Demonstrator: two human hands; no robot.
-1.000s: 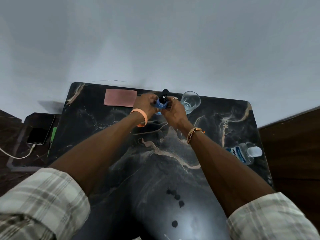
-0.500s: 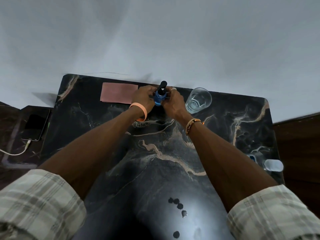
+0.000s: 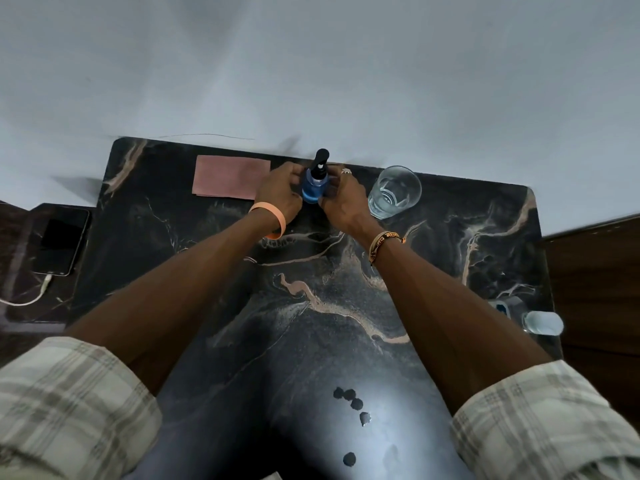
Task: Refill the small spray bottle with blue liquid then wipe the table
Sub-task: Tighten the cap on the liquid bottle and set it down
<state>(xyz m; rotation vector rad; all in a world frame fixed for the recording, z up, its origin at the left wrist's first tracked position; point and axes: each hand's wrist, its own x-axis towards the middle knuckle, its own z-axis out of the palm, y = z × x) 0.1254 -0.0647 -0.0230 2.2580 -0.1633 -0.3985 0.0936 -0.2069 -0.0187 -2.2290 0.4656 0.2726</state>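
Observation:
A small spray bottle (image 3: 314,184) holding blue liquid, with a black pump top, stands upright near the far edge of the dark marble table (image 3: 346,306). My left hand (image 3: 280,192) grips its left side and my right hand (image 3: 341,199) grips its right side, fingers curled round the body. A pink cloth (image 3: 228,181) lies flat to the left of my left hand. A larger clear bottle with a blue label (image 3: 530,315) lies on its side at the table's right edge.
A clear drinking glass (image 3: 394,191) with a little liquid stands just right of my right hand. Several dark drops (image 3: 349,396) mark the near middle of the table. A phone (image 3: 60,242) with a white cable lies on a low surface to the left.
The bottle and both hands have shifted slightly toward the far edge of the table. Both hands keep their grip on it. The view has tilted, moving the glass and the lying bottle rightward.

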